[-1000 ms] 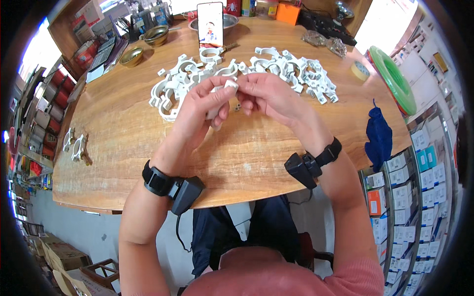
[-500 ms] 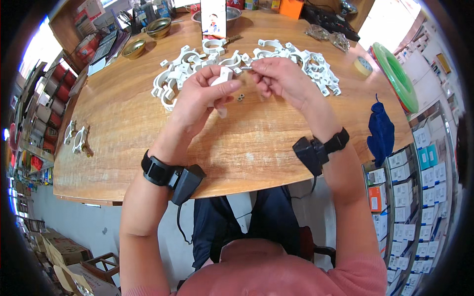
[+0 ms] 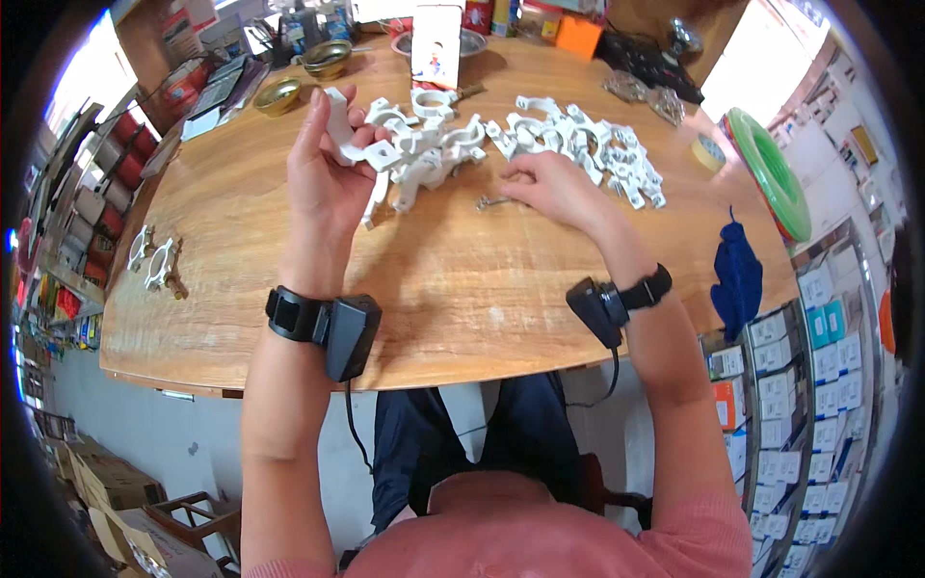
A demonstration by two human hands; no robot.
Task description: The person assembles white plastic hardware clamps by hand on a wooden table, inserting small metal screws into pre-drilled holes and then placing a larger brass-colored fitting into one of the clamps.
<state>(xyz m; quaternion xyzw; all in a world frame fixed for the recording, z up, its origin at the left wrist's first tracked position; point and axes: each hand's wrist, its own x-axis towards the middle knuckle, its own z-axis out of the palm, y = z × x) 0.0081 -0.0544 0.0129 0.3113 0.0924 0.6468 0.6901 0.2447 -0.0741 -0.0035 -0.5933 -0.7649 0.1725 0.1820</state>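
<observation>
My left hand (image 3: 323,169) is raised over the left part of the table. Its fingers close on a white plastic pipe clamp half (image 3: 343,133), a curved strip with a flat, holed end tab. Low over the middle of the table, my right hand (image 3: 559,189) pinches a small metal bolt (image 3: 498,200) at its fingertips. Small metal nuts (image 3: 482,204) lie on the wood beside the bolt's tip. Beyond the hands, white clamp parts form a left pile (image 3: 438,144) and a right pile (image 3: 607,149).
Two joined clamps (image 3: 160,262) lie at the table's left. A phone (image 3: 436,48) stands at the back, with brass bowls (image 3: 277,96) to its left. Tape (image 3: 708,152), a green coil (image 3: 766,173) and dark blue cloth (image 3: 737,275) are on the right.
My hands have moved apart. The left has gone left and turned with the clamp half; the right has come down toward the nuts with the bolt.
</observation>
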